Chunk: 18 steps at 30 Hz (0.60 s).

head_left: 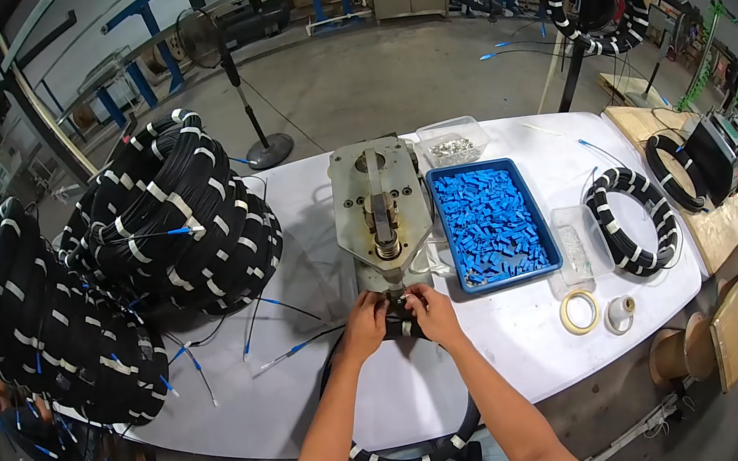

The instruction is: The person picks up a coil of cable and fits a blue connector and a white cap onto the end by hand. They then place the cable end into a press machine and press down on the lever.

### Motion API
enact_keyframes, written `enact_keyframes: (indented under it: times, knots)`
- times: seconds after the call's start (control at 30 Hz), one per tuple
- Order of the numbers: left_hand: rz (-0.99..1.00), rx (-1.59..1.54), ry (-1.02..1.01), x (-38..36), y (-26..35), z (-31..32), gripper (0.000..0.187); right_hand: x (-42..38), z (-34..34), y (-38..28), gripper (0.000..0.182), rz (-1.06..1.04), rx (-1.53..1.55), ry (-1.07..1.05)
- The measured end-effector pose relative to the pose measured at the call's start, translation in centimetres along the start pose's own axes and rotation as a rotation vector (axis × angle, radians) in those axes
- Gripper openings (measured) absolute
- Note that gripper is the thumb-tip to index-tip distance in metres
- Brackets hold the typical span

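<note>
At the front foot of a metal bench press (377,193), my left hand (368,325) and my right hand (432,314) come close together, fingertips pinched just below the ram. What they pinch is small, dark and mostly hidden by the fingers. A coil of black cable (429,458) banded with white tape lies below and between my forearms, its lower loop hanging past the table's front edge over my lap. Its upper part passes under my hands by the press. Left of my left hand, loose cable ends with blue connectors (296,348) rest on the white tabletop (251,399).
Large stacks of taped cable coils (178,212) fill the left side. To the right stand a blue tray (557,270) of blue clips, a clear box (453,142) of small metal parts, a tape roll (580,311), a white spool (621,314) and another cable coil (633,218).
</note>
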<state>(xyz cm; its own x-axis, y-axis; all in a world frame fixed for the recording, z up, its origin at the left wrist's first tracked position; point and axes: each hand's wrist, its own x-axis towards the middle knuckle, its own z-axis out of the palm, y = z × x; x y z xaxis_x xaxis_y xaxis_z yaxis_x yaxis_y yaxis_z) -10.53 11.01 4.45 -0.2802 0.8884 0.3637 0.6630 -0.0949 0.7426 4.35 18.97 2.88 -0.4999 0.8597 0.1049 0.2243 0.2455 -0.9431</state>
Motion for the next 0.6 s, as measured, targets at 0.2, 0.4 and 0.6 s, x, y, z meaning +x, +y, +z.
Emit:
enact_keyframes:
  times: [0.2,0.4,0.6]
  knots:
    - [-0.062,-0.012,-0.077,0.0,-1.2,0.6,0.017,-0.1,-0.1,0.2,0.019,-0.027,0.051,-0.022]
    - [-0.102,0.065,-0.041,-0.1,-0.8,1.1,0.024,-0.2,-0.1,0.4,0.02,0.001,0.059,-0.033]
    - [-0.236,0.268,-0.075,-0.1,0.6,0.9,0.03,0.1,-0.6,0.3,0.021,0.068,0.128,-0.092]
